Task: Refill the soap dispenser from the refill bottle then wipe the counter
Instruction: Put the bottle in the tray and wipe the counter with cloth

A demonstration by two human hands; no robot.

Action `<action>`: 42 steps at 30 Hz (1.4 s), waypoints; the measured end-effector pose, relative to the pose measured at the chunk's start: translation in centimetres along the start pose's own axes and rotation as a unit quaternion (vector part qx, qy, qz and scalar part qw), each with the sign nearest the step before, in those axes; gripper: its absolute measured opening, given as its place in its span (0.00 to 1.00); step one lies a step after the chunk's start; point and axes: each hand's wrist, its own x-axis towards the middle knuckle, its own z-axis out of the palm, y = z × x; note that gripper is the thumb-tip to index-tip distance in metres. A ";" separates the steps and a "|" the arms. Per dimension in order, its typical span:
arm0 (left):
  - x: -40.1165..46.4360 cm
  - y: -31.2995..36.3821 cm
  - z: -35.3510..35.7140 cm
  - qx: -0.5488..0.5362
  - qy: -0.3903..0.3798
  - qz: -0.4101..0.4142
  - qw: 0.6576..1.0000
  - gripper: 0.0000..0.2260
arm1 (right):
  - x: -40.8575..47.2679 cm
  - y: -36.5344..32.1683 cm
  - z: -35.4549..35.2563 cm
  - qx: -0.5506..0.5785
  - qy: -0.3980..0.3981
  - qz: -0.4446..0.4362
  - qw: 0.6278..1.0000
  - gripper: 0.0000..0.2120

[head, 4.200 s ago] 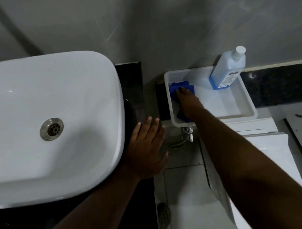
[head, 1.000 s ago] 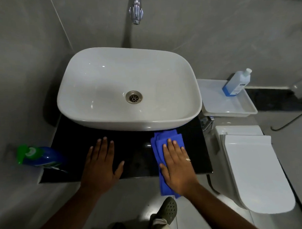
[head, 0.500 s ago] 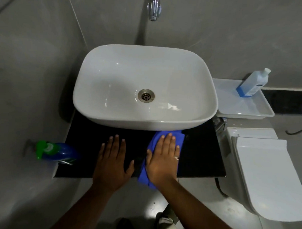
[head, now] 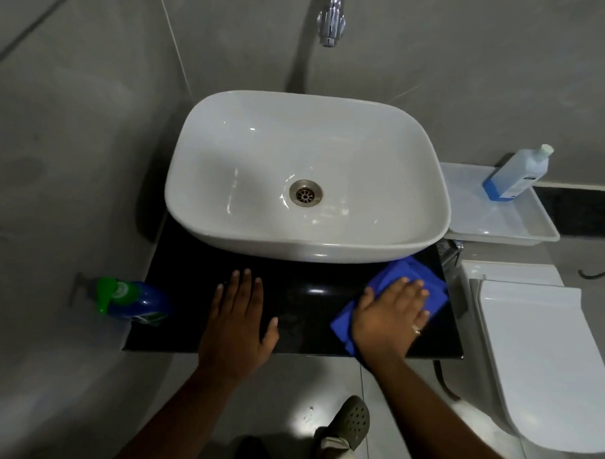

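Observation:
My right hand (head: pixel 391 315) lies flat with straight fingers on a blue cloth (head: pixel 430 290), pressing it against the right part of the black counter (head: pixel 307 298) in front of the white basin (head: pixel 306 174). My left hand (head: pixel 237 321) rests flat on the counter's middle, fingers spread, holding nothing. The soap dispenser (head: pixel 132 300), blue with a green pump, stands at the counter's left end. The refill bottle (head: pixel 517 173), blue liquid with a white cap, stands in a white tray (head: pixel 520 228) to the right of the basin.
A chrome tap (head: pixel 331 19) hangs over the basin from the grey wall. A white toilet (head: pixel 545 354) stands right of the counter, close to the cloth. My foot in a grey shoe (head: pixel 349 423) is on the tiled floor below.
My right hand has slid the blue cloth from the counter's middle to its right end. My left hand has stayed flat on the counter.

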 end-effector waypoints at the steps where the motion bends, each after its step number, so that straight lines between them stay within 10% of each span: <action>1: 0.0 -0.1 -0.1 -0.013 0.007 0.003 1.000 0.31 | -1.4 -1.5 0.4 -0.010 -0.014 -0.047 0.999 0.32; 8: 0.3 1.3 -1.4 -0.121 0.084 0.005 0.989 0.26 | -3.2 -2.0 -0.7 0.034 -0.127 -0.279 0.951 0.29; 14: 4.1 11.5 -1.0 -0.043 -0.011 0.172 0.984 0.29 | 1.5 6.8 -4.2 0.029 -0.065 -0.256 0.964 0.35; 34: 1.4 2.4 -0.7 -0.021 0.026 -0.240 0.970 0.28 | 1.6 6.4 -2.2 -0.088 -0.052 -0.237 0.966 0.32; 42: 0.9 4.6 -1.1 0.002 -0.047 0.084 0.995 0.27 | 2.2 7.2 -1.2 -0.096 -0.035 -0.253 0.962 0.36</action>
